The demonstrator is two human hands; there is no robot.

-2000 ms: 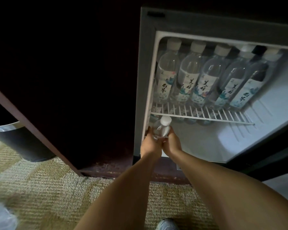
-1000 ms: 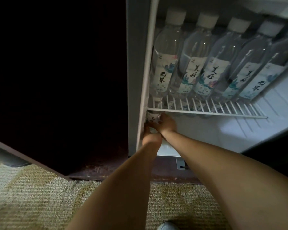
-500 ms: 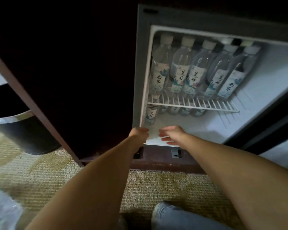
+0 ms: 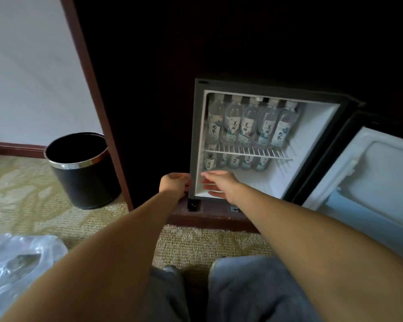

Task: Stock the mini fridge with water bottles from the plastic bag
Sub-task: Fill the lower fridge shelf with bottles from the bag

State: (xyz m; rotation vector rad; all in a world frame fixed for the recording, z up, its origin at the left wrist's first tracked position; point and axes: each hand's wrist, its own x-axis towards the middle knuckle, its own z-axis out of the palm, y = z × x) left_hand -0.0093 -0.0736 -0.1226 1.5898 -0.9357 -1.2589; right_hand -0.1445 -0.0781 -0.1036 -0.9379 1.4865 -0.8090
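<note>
The mini fridge stands open inside a dark cabinet, its door swung out to the right. Several labelled water bottles stand in a row on the wire shelf. More bottles stand below the shelf, at the back of the fridge floor. My left hand is curled, empty, at the fridge's lower left frame. My right hand hovers with fingers spread in front of the fridge's lower opening, holding nothing. The clear plastic bag lies crumpled on the carpet at the lower left.
A black waste bin with a metal rim stands on the patterned carpet left of the cabinet's wooden side panel. My knees in blue jeans are at the bottom of the view. The fridge floor's right half is bare.
Both hands carried a bottle into the lower left of the fridge, let go of it there, and drew back empty. My head has pulled back, so the bag and the door are in view.
</note>
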